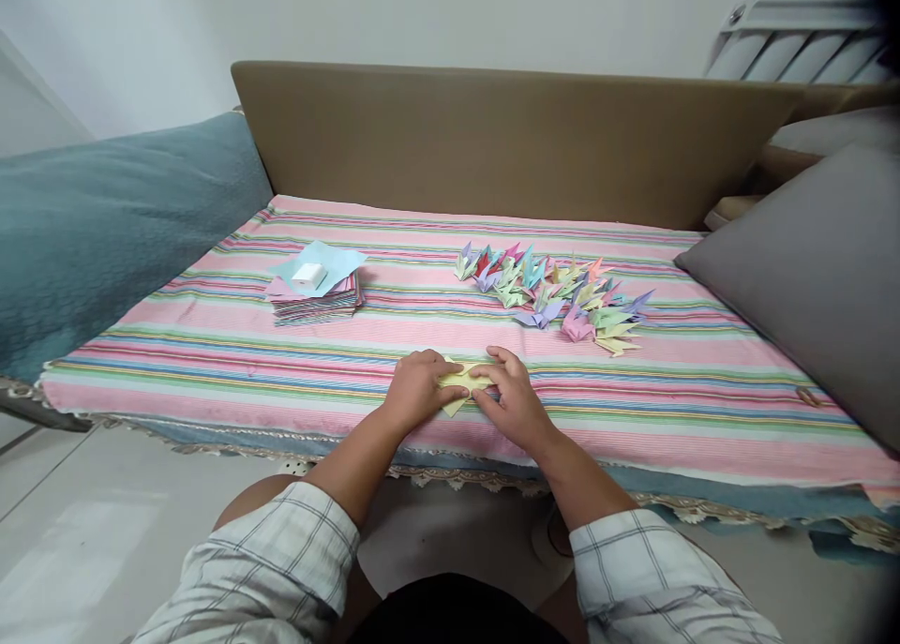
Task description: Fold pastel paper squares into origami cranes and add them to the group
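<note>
A folded piece of yellow origami paper (456, 406) lies on the striped cloth (422, 335) near the front edge of the seat. My left hand (417, 385) grips its left side, with thumb and fingers on the paper. From the right, my right hand (515, 400) holds the same paper between thumb and index finger, the other fingers curled loosely. Fingers cover parts of the folds. Beyond my right hand stand several folded paper cranes (541, 307) in many colours. To the left is a stack of square paper (316, 308) with a small white block (308, 276) on top.
A brown backrest (492, 142) runs along the back. At the left is a teal cushioned armrest (127, 213); a grey pillow (816, 260) leans at the right. Behind it, a white radiator (794, 44) is on the wall. A small brown object (808, 397) lies near the right edge.
</note>
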{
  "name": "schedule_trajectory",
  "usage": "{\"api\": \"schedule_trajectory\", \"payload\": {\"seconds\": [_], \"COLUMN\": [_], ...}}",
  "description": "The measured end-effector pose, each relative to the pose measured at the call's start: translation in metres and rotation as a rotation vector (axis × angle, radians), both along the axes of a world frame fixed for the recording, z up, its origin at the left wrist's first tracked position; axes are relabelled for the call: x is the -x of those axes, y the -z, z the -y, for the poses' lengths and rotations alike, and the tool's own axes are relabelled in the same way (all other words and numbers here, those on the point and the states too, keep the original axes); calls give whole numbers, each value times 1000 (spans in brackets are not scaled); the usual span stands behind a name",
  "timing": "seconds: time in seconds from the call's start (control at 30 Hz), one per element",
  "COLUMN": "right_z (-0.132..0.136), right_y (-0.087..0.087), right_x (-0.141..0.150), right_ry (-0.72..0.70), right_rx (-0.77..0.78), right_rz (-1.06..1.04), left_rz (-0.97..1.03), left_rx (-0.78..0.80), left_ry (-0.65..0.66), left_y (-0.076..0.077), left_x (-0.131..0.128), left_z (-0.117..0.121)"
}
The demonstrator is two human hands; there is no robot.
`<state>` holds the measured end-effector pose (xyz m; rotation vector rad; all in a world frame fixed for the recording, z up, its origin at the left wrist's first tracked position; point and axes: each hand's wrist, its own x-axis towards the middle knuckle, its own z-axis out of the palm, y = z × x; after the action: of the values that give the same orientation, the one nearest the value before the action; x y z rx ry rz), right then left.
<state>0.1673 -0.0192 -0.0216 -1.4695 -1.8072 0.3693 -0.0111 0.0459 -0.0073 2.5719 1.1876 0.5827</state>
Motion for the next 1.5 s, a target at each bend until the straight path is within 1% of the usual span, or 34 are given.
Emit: {"api": "schedule_trajectory", "payload": {"seconds": [0.13,0.3,0.4,0.47,0.7,0.87,1.03,1.1,1.3,1.5], "right_z": [-2,-6,-6,-6,-7,-7,-8,-8,-10,-9], "right_y": [1,-2,-4,-5,-4,-4,-3,-1,5,5], "right_x": [-2,-2,-1,-1,-1,0,2,2,1,2], "right_ry": [-2,2,-3,-3,3,9,31,50,121,123], "right_rx": [108,173,205,215,207,201,184,171,140,150], "right_rz": [22,18,22,29,32,38,24,14,-32,-20], "left_rz": [36,184,185,169,42,-60,-135,-126,12,-22], "left_rx": [79,192,253,271,263,244,233,245,258,215], "left_ry": [41,74,103,98,58,88,79,68,90,-11], "left_y": [-3,-10,-11,-10,-8,-14,-20,-21,-22,-25], "left_x": [2,5,6,6,4,2,-1,0,3,2], "left_z": [-3,-3,-3,-4,-5,-3,-1,-1,-5,-3]}}
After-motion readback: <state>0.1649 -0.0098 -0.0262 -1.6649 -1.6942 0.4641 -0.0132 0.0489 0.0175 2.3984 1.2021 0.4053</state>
